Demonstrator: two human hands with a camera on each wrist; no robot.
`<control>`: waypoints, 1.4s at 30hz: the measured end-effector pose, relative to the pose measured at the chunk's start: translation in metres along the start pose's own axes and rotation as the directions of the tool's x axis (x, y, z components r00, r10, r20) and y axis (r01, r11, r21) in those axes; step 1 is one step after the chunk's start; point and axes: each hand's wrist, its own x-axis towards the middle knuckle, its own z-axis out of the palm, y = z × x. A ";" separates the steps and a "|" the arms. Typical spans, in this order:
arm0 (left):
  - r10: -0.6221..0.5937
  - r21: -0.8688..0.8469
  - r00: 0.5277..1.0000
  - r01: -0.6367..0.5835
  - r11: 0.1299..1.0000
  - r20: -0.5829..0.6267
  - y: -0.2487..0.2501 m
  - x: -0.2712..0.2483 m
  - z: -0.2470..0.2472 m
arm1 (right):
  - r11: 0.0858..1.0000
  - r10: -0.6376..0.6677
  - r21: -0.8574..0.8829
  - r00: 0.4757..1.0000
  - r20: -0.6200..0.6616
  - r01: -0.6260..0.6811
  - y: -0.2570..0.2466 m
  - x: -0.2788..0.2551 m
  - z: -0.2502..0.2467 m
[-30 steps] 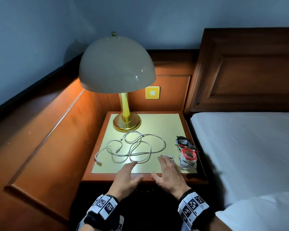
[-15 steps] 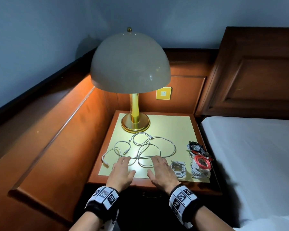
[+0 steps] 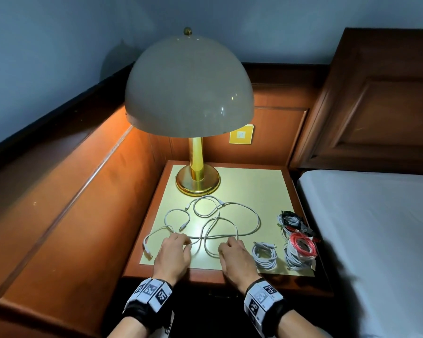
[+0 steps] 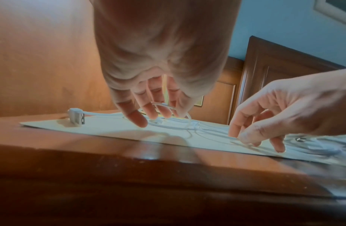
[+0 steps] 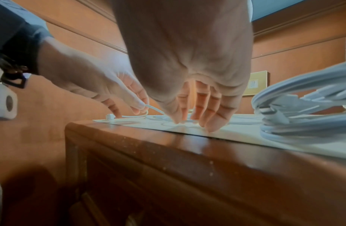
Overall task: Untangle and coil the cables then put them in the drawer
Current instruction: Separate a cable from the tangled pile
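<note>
Both our hands had slid forward onto the tangled white cables (image 3: pixel 213 223) mid-nightstand (image 3: pixel 156 272): left hand (image 3: pixel 172 254) pinching a strand, right hand (image 3: pixel 236 256) curled, its hold unclear; untangling was starting.

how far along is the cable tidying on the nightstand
Done: a coiled white cable and a pile of coiled bundles sit at the right edge of the nightstand. In hand: the left hand pinches the loose white cables, and the right hand has its fingertips on them; the tangle lies spread flat. Left: untangling, coiling, and putting everything in the drawer, which isn't clearly visible.
</note>
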 end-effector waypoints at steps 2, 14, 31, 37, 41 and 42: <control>0.023 -0.062 0.997 -0.028 0.998 -0.073 0.002 -0.007 -0.001 | 1.000 0.004 0.018 1.000 -0.023 -0.003 0.000 -0.003 -0.002; 0.145 -0.216 0.971 -0.185 0.959 -0.188 0.022 -0.055 -0.022 | 0.953 0.103 0.288 0.994 -0.034 -0.089 -0.006 -0.015 -0.009; 0.064 -0.160 0.978 -0.032 0.987 0.200 -0.007 -0.084 -0.027 | 0.945 0.291 0.164 0.957 -0.014 -0.285 -0.022 0.028 -0.009; 0.009 -0.169 0.989 0.016 0.986 0.148 -0.017 -0.082 -0.020 | 0.907 0.369 0.237 0.928 -0.043 -0.349 -0.023 0.038 -0.019; -0.017 -0.162 0.994 0.034 0.986 0.106 -0.020 -0.077 -0.017 | 0.804 0.449 0.470 0.890 -0.074 -0.366 -0.025 0.030 -0.031; -0.023 -0.162 0.995 0.038 0.986 0.094 -0.020 -0.076 -0.016 | 0.768 0.461 0.532 0.884 -0.075 -0.356 -0.027 0.026 -0.034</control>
